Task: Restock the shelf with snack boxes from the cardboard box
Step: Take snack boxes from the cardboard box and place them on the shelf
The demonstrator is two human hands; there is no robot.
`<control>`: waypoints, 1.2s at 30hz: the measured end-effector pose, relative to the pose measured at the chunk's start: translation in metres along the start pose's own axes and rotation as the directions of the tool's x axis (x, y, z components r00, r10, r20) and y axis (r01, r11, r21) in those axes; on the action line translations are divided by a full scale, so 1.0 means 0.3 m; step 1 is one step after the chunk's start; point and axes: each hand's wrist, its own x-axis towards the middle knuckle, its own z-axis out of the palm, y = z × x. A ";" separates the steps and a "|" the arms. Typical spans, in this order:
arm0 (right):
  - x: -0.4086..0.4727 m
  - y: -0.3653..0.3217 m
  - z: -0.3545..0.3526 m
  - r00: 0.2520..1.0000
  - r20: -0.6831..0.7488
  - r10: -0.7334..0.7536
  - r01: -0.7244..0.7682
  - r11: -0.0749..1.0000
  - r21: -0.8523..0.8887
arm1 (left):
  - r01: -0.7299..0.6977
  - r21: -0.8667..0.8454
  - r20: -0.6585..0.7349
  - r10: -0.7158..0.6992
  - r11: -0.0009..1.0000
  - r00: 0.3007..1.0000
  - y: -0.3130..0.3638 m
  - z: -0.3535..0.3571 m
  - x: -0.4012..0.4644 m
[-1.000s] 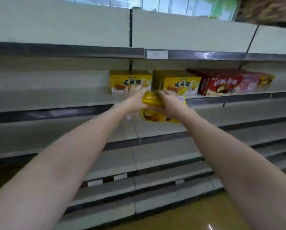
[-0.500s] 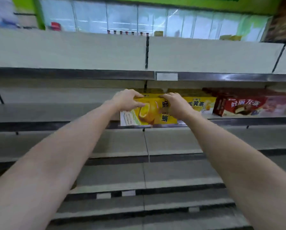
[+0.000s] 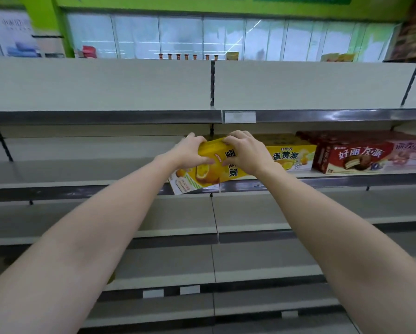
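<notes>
Shelf carries two boxes (yellow, red); both hands' grip holds a third, tilted.

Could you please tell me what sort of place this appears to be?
Most likely a shop aisle: tiered metal shelves with a price-label strip, and boxed snacks facing out, such as the red box.

two bare forearms, no sleeves in view, left hand and right hand ungloved.

Held snack box — yellow with black characters, white end panel; at three o'clock, a yellow box, then a red-and-pink box — grey shelf.
</notes>
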 end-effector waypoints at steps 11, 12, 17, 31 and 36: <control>0.058 0.058 0.094 0.980 0.077 0.185 -0.196 0.966 0.171 | 0.017 0.355 -0.093 0.017 0.935 0.996 0.000 0.032 0.062; 0.064 0.063 0.114 0.972 0.090 0.215 -0.229 0.957 0.181 | 0.023 0.379 -0.088 0.011 0.925 0.996 0.004 0.047 0.075; 0.094 0.115 0.185 0.926 0.211 0.313 -0.360 0.899 0.248 | 0.066 0.306 -0.034 -0.059 0.950 0.998 0.005 0.138 0.152; 0.140 0.198 0.247 0.872 0.364 0.327 -0.486 0.671 0.560 | 0.238 0.193 0.030 -0.249 0.952 0.968 0.002 0.165 0.267; 0.171 0.182 0.212 0.903 0.296 0.313 -0.422 0.504 0.754 | 0.220 0.119 0.043 -0.226 0.968 0.973 -0.054 0.115 0.271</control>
